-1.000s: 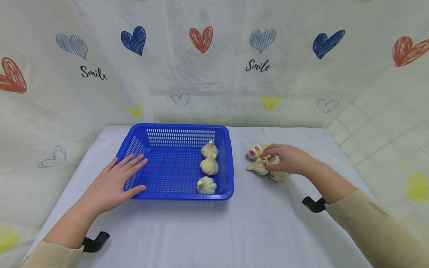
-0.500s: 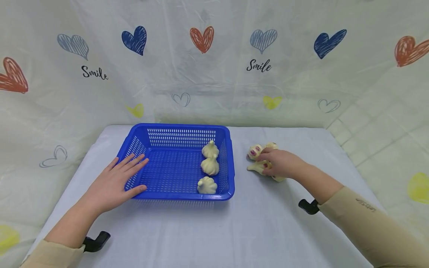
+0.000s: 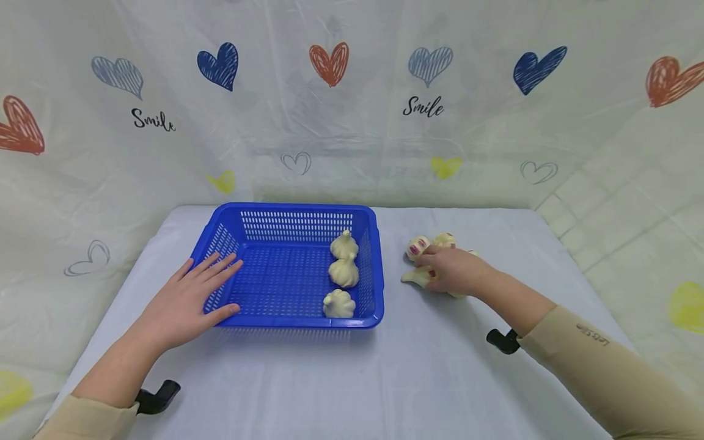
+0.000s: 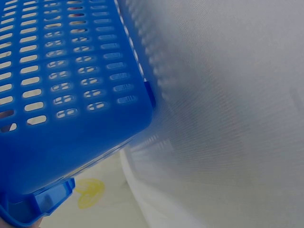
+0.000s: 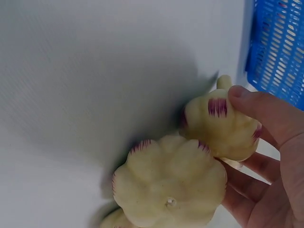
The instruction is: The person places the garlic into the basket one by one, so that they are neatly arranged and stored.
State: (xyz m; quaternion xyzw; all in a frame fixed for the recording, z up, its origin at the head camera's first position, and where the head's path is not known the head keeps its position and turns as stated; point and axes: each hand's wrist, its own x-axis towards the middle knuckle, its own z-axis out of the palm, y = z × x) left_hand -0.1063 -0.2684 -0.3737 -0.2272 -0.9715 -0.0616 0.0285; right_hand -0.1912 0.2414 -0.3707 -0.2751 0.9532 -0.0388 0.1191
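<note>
Evidently, in the head view the right hand (image 3: 456,269) pinches a cream, purple-streaked garlic bulb (image 3: 419,278), stem aimed left toward a blue slotted plastic basket (image 3: 291,322), the left hand (image 3: 189,299) spread over its rim, on a white-clothed desk (image 3: 330,385) before a white heart-printed curtain (image 3: 363,128). The left wrist view shows the basket's slotted wall. The right wrist view shows the bulb under the thumb, stem upward, another bulb (image 5: 171,185) just beside.
</note>
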